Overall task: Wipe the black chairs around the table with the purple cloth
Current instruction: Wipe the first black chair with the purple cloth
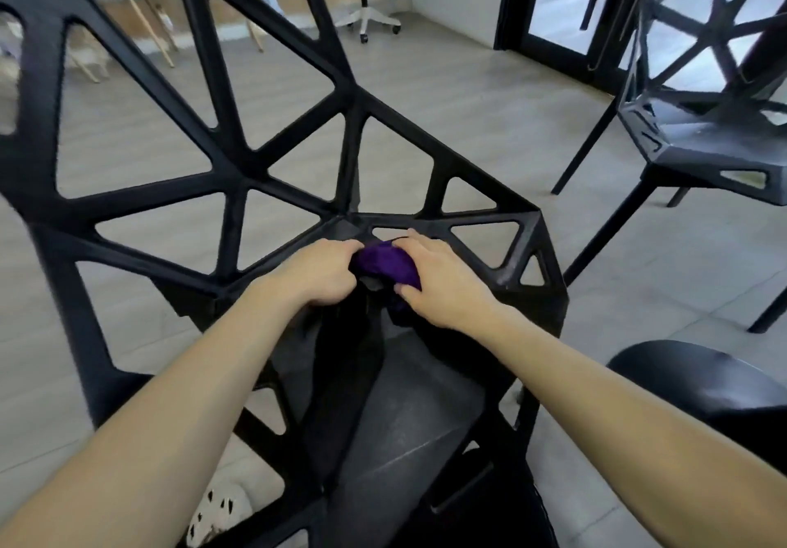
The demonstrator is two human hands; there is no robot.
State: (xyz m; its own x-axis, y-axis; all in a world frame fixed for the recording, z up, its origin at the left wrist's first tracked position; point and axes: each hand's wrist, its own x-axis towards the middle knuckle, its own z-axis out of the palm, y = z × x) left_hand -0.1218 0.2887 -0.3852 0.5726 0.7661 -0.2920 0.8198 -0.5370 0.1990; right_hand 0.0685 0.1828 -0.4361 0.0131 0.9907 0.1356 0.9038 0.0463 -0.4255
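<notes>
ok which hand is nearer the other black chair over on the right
Right. The right hand grips the purple cloth on the side facing the other black chair; the left hand pinches the cloth's opposite side, farther from that chair.

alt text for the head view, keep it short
A left hand and right hand grip a bunched purple cloth against a black lattice chair, seen from above. Another black chair stands to the right on grey floor.

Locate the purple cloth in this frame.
Head view, centre: the purple cloth is bunched between the left hand and right hand, both gripping it, against the frame of the nearest black chair.
</notes>
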